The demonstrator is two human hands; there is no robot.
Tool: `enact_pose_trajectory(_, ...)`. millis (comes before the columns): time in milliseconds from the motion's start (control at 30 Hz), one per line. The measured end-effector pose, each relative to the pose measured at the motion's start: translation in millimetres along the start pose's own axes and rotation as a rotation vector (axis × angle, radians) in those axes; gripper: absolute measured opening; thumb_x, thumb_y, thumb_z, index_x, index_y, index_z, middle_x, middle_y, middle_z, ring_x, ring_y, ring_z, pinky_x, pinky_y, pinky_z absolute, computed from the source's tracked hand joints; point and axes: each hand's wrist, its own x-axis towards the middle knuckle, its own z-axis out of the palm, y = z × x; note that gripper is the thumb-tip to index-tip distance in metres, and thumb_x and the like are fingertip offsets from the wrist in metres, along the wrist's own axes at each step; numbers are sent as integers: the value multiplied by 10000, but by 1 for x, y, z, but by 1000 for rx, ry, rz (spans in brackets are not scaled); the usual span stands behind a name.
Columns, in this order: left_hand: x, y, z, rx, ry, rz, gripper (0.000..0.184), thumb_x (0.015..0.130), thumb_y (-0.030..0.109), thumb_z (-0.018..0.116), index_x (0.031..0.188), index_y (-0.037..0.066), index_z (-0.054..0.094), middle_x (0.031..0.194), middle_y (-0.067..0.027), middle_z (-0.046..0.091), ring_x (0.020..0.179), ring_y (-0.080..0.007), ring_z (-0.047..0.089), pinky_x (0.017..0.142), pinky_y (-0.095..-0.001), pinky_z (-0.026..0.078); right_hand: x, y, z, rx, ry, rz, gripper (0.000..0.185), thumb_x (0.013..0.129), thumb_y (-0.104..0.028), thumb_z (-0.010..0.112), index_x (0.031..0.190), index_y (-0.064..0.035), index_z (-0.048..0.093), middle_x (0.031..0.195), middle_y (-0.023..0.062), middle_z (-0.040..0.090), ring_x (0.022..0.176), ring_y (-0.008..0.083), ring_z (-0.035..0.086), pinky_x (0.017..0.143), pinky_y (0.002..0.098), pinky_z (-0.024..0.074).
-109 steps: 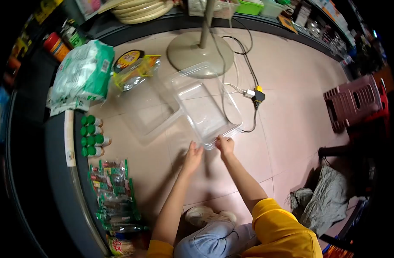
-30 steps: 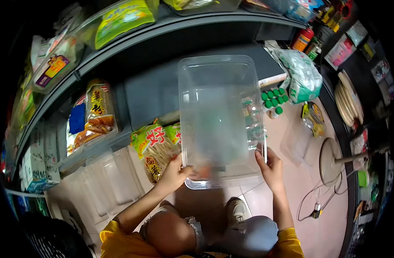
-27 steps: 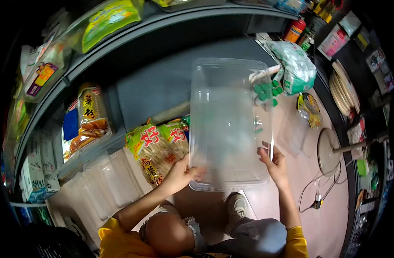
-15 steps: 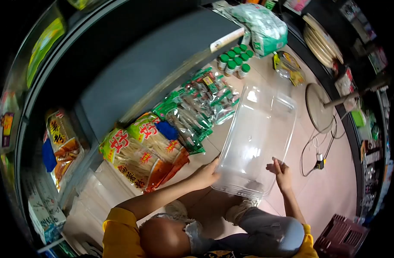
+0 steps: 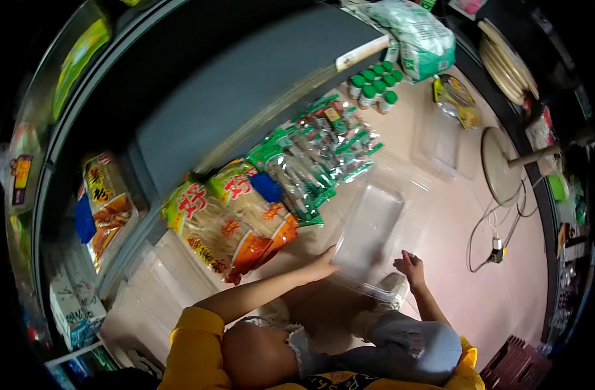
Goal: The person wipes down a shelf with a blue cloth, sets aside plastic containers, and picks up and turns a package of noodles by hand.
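Note:
A clear plastic container (image 5: 373, 218), a long rectangular box, is low over or on the tiled floor in front of my knees; whether it touches the tiles is hard to see. At its near left edge, my left hand (image 5: 318, 266) grips the rim. My right hand (image 5: 411, 268) has its fingers curled at the opposite rim, on the right. A second clear plastic container (image 5: 445, 151) rests on the floor farther off. Left of my left hand lie large bags of dried noodle-like strips (image 5: 203, 237), with green-edged packets (image 5: 297, 172) beyond them.
Several green-capped jars (image 5: 377, 88) stand by the dark shelf (image 5: 245, 84). A white-green bag (image 5: 417, 39) sits behind them. On the right are a round stand base (image 5: 499, 166), cables (image 5: 495, 250) and a maroon plastic crate (image 5: 515, 364). Clear plastic sheets or lids (image 5: 161, 279) lie at left.
The container in my hands has moved down, away from the camera, and looks smaller. Another container behind it now shows plainly. The whole view has shifted slightly.

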Motion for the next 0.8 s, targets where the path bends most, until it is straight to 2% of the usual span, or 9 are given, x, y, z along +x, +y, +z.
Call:
enact_pose_trajectory(233, 24, -29, 6, 116, 99, 64, 716, 767, 183, 498, 1269, -51, 44, 1311, -242, 133, 1225, -273, 167, 982, -297, 182, 19, 3, 3, -67, -47, -5, 371, 825, -309, 480, 967, 33, 493, 757, 124, 584, 695, 185, 572, 630, 265, 454)
enact_pose_trajectory(433, 18, -19, 7, 244, 68, 65, 784, 769, 209, 496, 1262, -52, -54, 1317, -262, 69, 1235, -317, 119, 998, -314, 148, 22, -1, 2, -65, -114, 40, 480, 825, -392, 443, 1138, -30, 408, 918, 138, 564, 843, 209, 551, 692, 309, 437)
enact_pose_trajectory(500, 11, -16, 6, 200, 85, 55, 770, 768, 223, 502, 1266, -53, -16, 1315, -263, 77, 1239, -316, 103, 1000, -317, 144, 17, -25, -3, -416, -151, 191, 547, 795, -489, 430, 1093, -31, 448, 885, 119, 584, 860, 192, 549, 695, 318, 430)
enact_pose_trajectory(567, -1, -15, 2, 413, 7, 115, 742, 782, 260, 506, 1274, -41, 39, 1315, -252, 105, 1236, -312, 122, 998, -319, 151, 41, -47, -29, -1094, -327, 239, 525, 798, -486, 424, 1017, -14, 496, 793, 108, 601, 831, 165, 556, 685, 300, 433)
enact_pose_trajectory(600, -35, 22, -15, 253, -170, 88, 637, 819, 272, 473, 1274, -19, 136, 1304, -206, 203, 1205, -279, 229, 986, -314, 194, 48, -63, -41, -1327, -461, 65, 476, 827, -435, 393, 1029, -15, 489, 842, 140, 582, 818, 205, 557, 692, 321, 432)
enact_pose_trajectory(667, -86, 34, -39, -20, -263, 329, 534, 849, 260, 435, 1263, 6, 213, 1269, -148, 303, 1154, -224, 325, 971, -306, 239, 57, -97, -50, -1650, -645, -437, 391, 862, -344, 365, 1008, -7, 499, 859, 152, 572, 779, 225, 557, 688, 328, 430)
enact_pose_trajectory(700, -108, 28, -48, -344, -234, 392, 439, 858, 225, 426, 1230, 29, 301, 1217, -100, 385, 1106, -169, 386, 936, -292, 298, 63, -119, -41, -1720, -685, -773, 356, 868, -305, 368, 974, 2, 516, 827, 132, 579, 753, 204, 555, 679, 315, 428)
enact_pose_trajectory(767, -167, 32, -86, -409, 82, 507, 313, 848, 194, 443, 1114, 27, 443, 1078, -83, 509, 1016, -142, 459, 855, -269, 367, -6, -214, 66, -1057, -584, -397, 344, 849, -299, 422, 963, 11, 518, 772, 109, 573, 708, 161, 521, 655, 281, 412)
enact_pose_trajectory(800, -199, 43, -97, -388, 444, 284, 266, 845, 183, 426, 1040, 16, 494, 954, -75, 571, 907, -139, 515, 810, -262, 393, -14, -236, 105, -1053, -606, -450, 348, 840, -303, 443, 959, 15, 519, 761, 99, 566, 693, 144, 498, 642, 277, 404)
